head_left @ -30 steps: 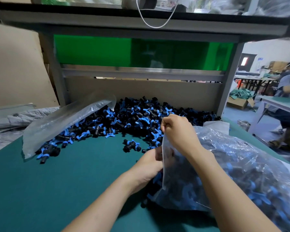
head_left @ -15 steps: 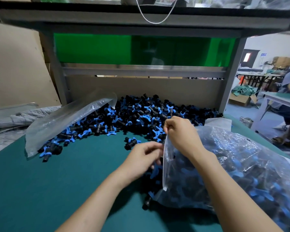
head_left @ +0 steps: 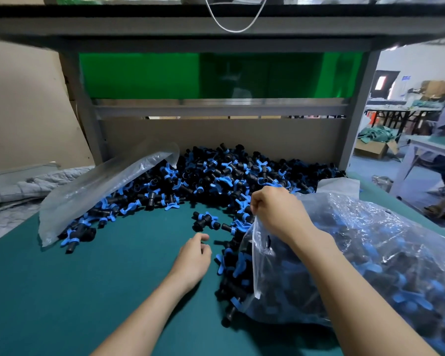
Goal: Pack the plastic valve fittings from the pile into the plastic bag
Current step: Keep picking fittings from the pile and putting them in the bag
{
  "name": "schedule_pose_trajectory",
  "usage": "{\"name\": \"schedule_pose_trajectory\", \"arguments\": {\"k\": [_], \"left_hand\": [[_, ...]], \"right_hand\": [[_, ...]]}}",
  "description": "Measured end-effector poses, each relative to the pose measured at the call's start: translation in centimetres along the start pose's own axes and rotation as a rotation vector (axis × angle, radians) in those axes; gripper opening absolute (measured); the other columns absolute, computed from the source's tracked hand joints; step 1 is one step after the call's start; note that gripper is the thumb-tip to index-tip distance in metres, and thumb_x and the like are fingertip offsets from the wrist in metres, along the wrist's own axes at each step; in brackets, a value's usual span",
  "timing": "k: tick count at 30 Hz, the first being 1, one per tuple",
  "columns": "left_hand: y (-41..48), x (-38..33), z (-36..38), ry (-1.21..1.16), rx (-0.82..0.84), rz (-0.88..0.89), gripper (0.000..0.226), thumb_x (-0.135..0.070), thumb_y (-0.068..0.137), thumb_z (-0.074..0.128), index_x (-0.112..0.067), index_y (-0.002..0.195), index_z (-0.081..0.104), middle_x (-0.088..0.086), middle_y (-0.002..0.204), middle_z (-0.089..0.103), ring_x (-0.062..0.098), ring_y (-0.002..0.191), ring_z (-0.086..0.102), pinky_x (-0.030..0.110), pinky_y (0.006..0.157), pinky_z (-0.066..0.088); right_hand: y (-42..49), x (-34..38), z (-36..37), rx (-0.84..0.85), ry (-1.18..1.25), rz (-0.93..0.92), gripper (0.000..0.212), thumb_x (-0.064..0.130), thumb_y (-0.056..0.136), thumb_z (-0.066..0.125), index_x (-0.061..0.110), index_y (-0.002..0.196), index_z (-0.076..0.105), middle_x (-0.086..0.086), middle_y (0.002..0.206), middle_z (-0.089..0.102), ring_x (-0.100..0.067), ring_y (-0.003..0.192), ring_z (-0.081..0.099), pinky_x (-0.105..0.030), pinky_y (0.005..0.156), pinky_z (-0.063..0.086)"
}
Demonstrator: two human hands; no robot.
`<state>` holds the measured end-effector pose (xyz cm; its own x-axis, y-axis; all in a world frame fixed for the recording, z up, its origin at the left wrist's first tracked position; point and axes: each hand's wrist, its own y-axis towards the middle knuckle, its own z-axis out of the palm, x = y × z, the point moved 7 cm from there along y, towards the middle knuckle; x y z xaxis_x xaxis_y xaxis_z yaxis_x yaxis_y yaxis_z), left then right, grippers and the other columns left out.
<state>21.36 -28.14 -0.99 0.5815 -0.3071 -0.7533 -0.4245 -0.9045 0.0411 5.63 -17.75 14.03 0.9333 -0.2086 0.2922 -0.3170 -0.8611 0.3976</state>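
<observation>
A big pile of black valve fittings with blue handles lies at the back of the green table. A clear plastic bag, bulging with fittings, lies on the right. My right hand pinches the top edge of the bag's mouth and holds it up. My left hand hovers over the mat left of the bag, fingers loosely curled and holding nothing. A single loose fitting lies just beyond its fingertips. More fittings are spread at the bag's mouth.
An empty clear bag lies draped over the pile's left side. The green mat stretches to the near left. A grey bench frame and a brown backboard close off the rear. A person sits at another table far right.
My left hand has drawn back from the bag's mouth toward the left and now hangs over the mat. My right hand has kept its hold on the bag's edge.
</observation>
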Motion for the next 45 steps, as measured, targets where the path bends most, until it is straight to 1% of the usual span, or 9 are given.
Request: {"name": "schedule_pose_trajectory", "arguments": {"k": [4,7,10,14,20,24,27,39,45], "left_hand": [[1.5,-1.5,0.2,-0.032,0.029,0.086,0.038,-0.033,0.101,0.04,-0.033,0.139,0.041,-0.007,0.121,0.053,0.004,0.068,0.05,0.024,0.062,0.04],[2.3,-3.5,1.1,-0.1,0.068,0.206,0.037,-0.036,0.101,0.044,-0.037,0.138,0.043,-0.007,0.123,0.05,-0.005,0.06,0.051,0.014,0.057,0.039],[3.0,-4.6,1.7,-0.034,0.063,0.228,0.027,-0.032,0.101,0.048,-0.033,0.128,0.052,-0.012,0.12,0.054,0.0,0.075,0.055,0.01,0.06,0.04],[3.3,-5.0,0.9,-0.103,-0.05,0.191,0.013,-0.021,0.1,0.052,-0.029,0.109,0.059,-0.006,0.111,0.063,0.004,0.089,0.06,0.023,0.079,0.047],[2.3,-4.0,-3.2,-0.479,-0.299,0.071,0.009,-0.025,0.101,0.053,-0.023,0.106,0.06,-0.004,0.097,0.067,0.011,0.091,0.063,0.017,0.068,0.043],[1.5,-2.9,-4.4,-0.68,-0.291,-0.014,0.023,-0.031,0.101,0.052,-0.013,0.096,0.066,-0.001,0.088,0.069,0.009,0.077,0.063,0.021,0.065,0.048],[0.9,-2.5,-4.9,-0.753,-0.284,-0.048,0.026,-0.038,0.099,0.054,-0.019,0.089,0.068,-0.001,0.087,0.07,0.013,0.079,0.065,0.028,0.07,0.051],[-0.1,-2.1,-5.4,-0.816,-0.262,-0.101,0.029,-0.04,0.099,0.054,-0.016,0.09,0.068,-0.002,0.081,0.07,0.013,0.075,0.063,0.033,0.076,0.052],[-0.5,-2.1,-3.5,-1.135,-0.117,-0.29,0.028,-0.034,0.1,0.049,-0.013,0.082,0.053,-0.004,0.054,0.056,0.009,0.048,0.051,0.024,0.051,0.043]], "right_hand": [[0.0,0.1,0.1,-0.001,-0.042,-0.017,0.035,0.004,0.083,0.044,0.03,0.06,0.049,0.009,0.087,0.065,-0.016,0.082,0.057,-0.026,0.056,0.037],[-0.1,0.2,0.0,0.008,-0.045,-0.019,0.031,0.006,0.085,0.044,0.028,0.068,0.055,0.007,0.091,0.065,-0.018,0.087,0.06,-0.03,0.064,0.047],[-0.2,0.1,-0.1,0.007,-0.046,-0.022,0.029,0.006,0.086,0.044,0.028,0.068,0.054,0.006,0.091,0.064,-0.019,0.087,0.059,-0.033,0.068,0.05],[-0.2,0.0,0.0,-0.002,-0.042,-0.018,0.03,0.007,0.087,0.044,0.028,0.067,0.052,0.007,0.089,0.061,-0.018,0.085,0.058,-0.03,0.063,0.045],[-0.4,-0.2,-0.1,-0.006,-0.009,0.001,0.034,0.005,0.086,0.045,0.028,0.06,0.05,0.008,0.084,0.058,-0.017,0.078,0.055,-0.03,0.06,0.043],[-0.5,-0.2,-0.3,0.003,0.02,0.012,0.038,0.003,0.084,0.044,0.029,0.056,0.047,0.008,0.082,0.058,-0.015,0.078,0.056,-0.031,0.061,0.047],[-0.6,-0.1,-0.4,0.012,0.024,0.019,0.037,0.002,0.083,0.042,0.028,0.057,0.047,0.008,0.084,0.06,-0.016,0.08,0.057,-0.033,0.064,0.049],[-0.7,-0.1,-0.4,0.022,0.055,0.036,0.035,0.001,0.081,0.04,0.025,0.057,0.05,0.007,0.083,0.059,-0.016,0.078,0.056,-0.04,0.067,0.052],[-0.8,0.1,-0.8,-0.009,0.086,0.026,0.032,0.0,0.077,0.04,0.023,0.057,0.051,0.006,0.079,0.06,-0.015,0.075,0.056,-0.04,0.066,0.051]]}}
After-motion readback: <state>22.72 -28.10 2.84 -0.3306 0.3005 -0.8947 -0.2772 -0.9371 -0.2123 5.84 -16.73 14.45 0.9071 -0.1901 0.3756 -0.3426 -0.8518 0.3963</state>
